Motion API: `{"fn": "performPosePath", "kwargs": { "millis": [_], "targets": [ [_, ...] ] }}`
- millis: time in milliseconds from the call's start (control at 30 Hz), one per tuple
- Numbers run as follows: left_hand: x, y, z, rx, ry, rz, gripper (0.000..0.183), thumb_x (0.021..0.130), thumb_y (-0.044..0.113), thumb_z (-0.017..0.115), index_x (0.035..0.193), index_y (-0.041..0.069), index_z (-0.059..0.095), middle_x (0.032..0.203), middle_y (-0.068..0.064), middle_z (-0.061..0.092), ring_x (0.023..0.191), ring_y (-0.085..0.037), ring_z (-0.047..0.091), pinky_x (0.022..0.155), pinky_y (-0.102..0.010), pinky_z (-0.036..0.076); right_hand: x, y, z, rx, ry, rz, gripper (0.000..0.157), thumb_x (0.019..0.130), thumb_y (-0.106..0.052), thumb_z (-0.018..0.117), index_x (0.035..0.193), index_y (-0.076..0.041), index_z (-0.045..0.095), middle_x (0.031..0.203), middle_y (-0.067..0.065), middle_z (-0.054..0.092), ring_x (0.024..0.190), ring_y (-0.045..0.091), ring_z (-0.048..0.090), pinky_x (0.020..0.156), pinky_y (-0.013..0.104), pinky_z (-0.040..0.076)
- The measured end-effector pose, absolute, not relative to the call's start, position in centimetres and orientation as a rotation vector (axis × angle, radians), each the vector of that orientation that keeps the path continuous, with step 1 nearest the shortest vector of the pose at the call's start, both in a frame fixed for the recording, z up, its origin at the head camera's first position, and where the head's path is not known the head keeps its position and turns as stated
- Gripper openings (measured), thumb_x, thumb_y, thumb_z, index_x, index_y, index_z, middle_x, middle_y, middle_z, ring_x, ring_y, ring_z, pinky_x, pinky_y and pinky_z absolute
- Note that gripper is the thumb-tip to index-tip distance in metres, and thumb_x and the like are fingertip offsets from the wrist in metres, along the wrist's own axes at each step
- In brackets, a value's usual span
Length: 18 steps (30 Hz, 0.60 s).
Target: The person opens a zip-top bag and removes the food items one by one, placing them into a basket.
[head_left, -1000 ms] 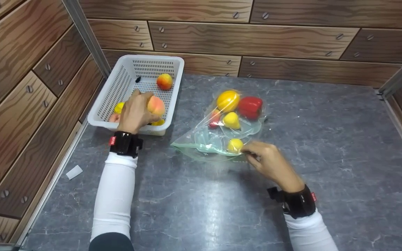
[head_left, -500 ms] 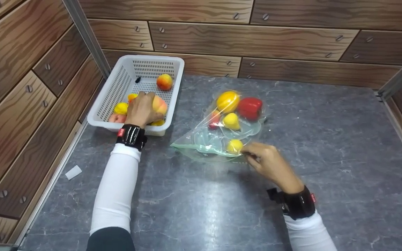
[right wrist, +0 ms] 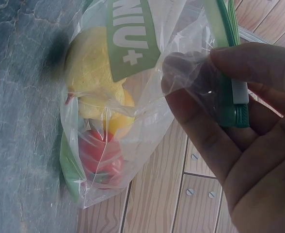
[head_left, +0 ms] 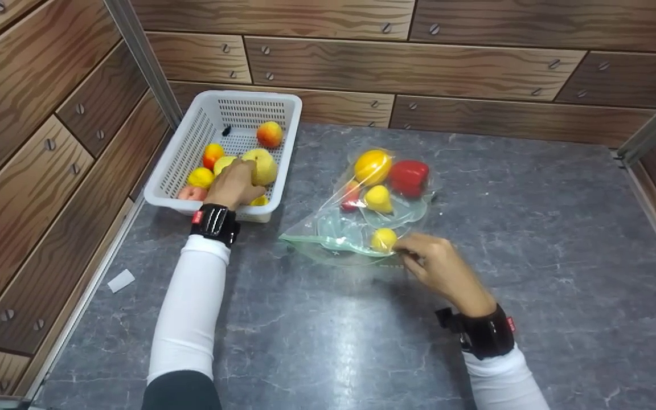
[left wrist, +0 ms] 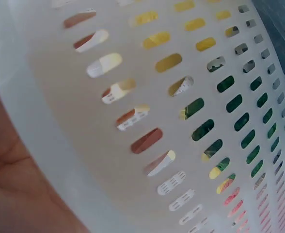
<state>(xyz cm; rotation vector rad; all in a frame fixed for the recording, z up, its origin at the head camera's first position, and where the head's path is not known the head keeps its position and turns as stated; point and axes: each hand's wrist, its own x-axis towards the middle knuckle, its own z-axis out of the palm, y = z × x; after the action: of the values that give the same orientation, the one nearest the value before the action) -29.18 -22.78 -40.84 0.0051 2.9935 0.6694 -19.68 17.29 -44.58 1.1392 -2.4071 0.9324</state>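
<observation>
My left hand [head_left: 232, 185] reaches into the white basket [head_left: 160, 195], its fingers over two pale yellow fruits; a large round one [head_left: 263, 166] sits right at the fingertips. The fingertips are partly hidden, and I cannot tell whether they hold a fruit. In the left wrist view the slotted basket wall [left wrist: 84, 160] covers most of the hand. My right hand [head_left: 433, 262] pinches the green zip edge of a clear zip bag [head_left: 328, 230] between thumb and fingers. Inside lie a red bell pepper [head_left: 409, 177], a yellow-orange fruit [head_left: 372, 167], a yellow pear [head_left: 378, 199] and a lemon-yellow fruit [head_left: 384, 239].
Also in the basket are an orange-red peach [head_left: 270, 134], a small orange fruit [head_left: 213, 155], a yellow fruit [head_left: 200, 177] and a pink fruit [head_left: 192, 193]. A white paper scrap [head_left: 121, 281] lies on the grey tabletop [head_left: 305, 341]. Wood-patterned walls [head_left: 328, 62] stand behind and beside it.
The left hand gripped a pink-orange peach over the basket, then moved slightly right. That peach no longer shows; pale yellow fruits now show at the fingers. The right hand keeps its place on the bag.
</observation>
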Motion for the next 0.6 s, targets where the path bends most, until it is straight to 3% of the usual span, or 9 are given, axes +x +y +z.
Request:
{"fn": "performPosePath", "kwargs": {
  "millis": [133,267,600],
  "targets": [
    [-28.9,-22.6,-40.5,-0.053,2.960,0.712,0.059,0.090,0.017,0.072,0.143,0.001,0.056,0.139,-0.021,0.055,0.123,-0.038,0.053,0.111,-0.053,0.042,-19.7,17.3,-44.6,1.136,-2.423,0.936,0.024,0.079,0.014,0.076,0.098,0.000,0.075,0.092,0.012,0.075,0.078,0.023,0.073,0.068,0.031,0.062],
    [-28.0,-21.7,-39.2,-0.025,3.010,0.742,0.054,0.091,0.016,0.071,0.142,0.003,0.059,0.137,-0.019,0.056,0.120,-0.036,0.055,0.107,-0.052,0.044,-19.6,17.3,-44.6,1.139,-2.432,0.930,0.025,0.078,0.015,0.076,0.099,0.001,0.075,0.093,0.013,0.076,0.080,0.025,0.073,0.070,0.032,0.063],
    [-22.4,-16.8,-35.2,0.479,3.324,0.845,0.041,0.092,0.013,0.073,0.130,-0.003,0.066,0.121,-0.019,0.065,0.107,-0.034,0.064,0.095,-0.046,0.055,-19.5,17.2,-44.4,1.131,-2.426,0.934,0.027,0.077,0.016,0.077,0.099,0.000,0.075,0.093,0.012,0.076,0.082,0.026,0.074,0.071,0.035,0.063]
  ]
}}
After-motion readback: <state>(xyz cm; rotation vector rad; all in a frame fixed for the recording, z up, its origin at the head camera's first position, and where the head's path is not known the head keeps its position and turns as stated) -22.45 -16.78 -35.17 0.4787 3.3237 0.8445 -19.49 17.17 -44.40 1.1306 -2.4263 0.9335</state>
